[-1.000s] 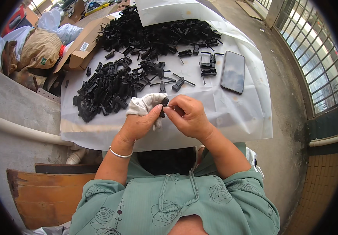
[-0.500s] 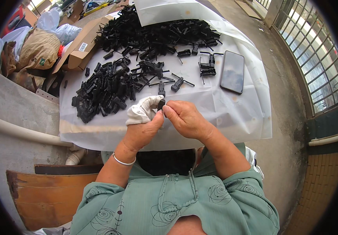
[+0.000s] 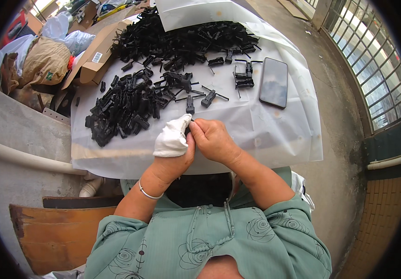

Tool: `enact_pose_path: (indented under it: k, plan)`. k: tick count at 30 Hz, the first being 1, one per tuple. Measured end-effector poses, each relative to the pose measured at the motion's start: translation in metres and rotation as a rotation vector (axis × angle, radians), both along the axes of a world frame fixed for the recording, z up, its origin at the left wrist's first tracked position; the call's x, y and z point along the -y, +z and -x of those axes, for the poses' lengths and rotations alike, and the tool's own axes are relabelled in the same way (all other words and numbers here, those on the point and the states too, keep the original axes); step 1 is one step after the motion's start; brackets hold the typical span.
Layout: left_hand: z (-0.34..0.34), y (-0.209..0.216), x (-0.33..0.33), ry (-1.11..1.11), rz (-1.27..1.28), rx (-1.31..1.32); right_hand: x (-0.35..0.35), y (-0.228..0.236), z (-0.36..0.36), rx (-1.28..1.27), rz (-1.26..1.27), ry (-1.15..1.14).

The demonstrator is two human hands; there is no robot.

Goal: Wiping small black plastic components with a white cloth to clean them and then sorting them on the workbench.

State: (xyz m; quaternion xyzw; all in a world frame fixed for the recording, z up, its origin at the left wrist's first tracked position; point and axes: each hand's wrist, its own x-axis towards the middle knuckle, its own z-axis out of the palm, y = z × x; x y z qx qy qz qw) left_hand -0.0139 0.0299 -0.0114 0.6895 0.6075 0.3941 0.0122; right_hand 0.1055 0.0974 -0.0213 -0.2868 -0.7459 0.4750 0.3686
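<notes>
Near the table's front edge, my left hand (image 3: 172,142), its fingers in a white cloth glove, and my bare right hand (image 3: 215,140) are closed together. Pinched between them is a small black plastic part (image 3: 188,129), mostly hidden by the fingers. Just beyond my fingertips lies a black plastic clip with thin arms (image 3: 190,105). Another such clip (image 3: 208,99) rests to its right. A heap of black plastic pieces (image 3: 121,107) spreads to the left of my hands.
A larger heap of black parts (image 3: 182,42) covers the far side, partly under a white sheet (image 3: 210,11). To the right are a few joined parts (image 3: 244,79) and a phone (image 3: 273,83). A cardboard box (image 3: 93,60) stands at the left, and a dark container sits beneath my arms.
My left hand has turned so that the gloved back faces up, and the black part is now more covered. My right hand stays pressed against it.
</notes>
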Motion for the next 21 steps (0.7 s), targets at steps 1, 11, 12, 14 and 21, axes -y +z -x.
enact_pose_path:
  k: [1,11,12,14,21]
  plan:
    - [0.001,-0.001,-0.001,0.002,-0.001,0.001,-0.002,-0.001,0.000,-0.001,0.013,0.012]
    - [0.018,0.011,-0.001,-0.180,0.285,1.149,-0.012,0.001,-0.017,0.173,-0.307,0.123]
    - [0.019,0.014,-0.001,-0.183,0.290,1.149,-0.013,0.000,-0.019,0.174,-0.304,0.119]
    - [0.019,0.018,-0.001,-0.161,0.288,1.205,-0.017,0.001,-0.019,0.008,-0.429,0.047]
    - [0.012,0.029,0.004,-0.237,0.467,0.868,-0.014,0.008,-0.016,-0.078,-0.177,0.114]
